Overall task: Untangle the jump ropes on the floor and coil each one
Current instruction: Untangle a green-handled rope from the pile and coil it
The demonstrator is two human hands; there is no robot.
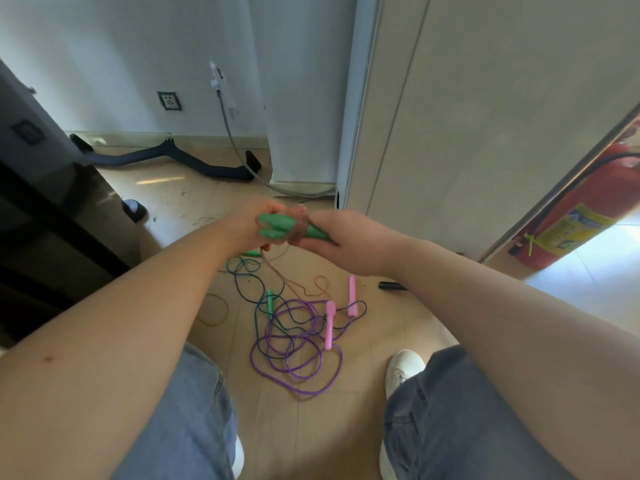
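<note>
Jump ropes: we're winding translucent brown-orange cord round paired green plastic handles. Right hand clenched on handles, left hand pinching wraps. Cord tail trails to floor. Next: finish wrapping, then tackle purple rope with pink handles.

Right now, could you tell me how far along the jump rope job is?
No finished coil is visible. In hand: the left hand and right hand wrap an orange rope around paired green handles. Left: the purple rope with pink handles and dark blue-green rope lie tangled on the floor.
</note>
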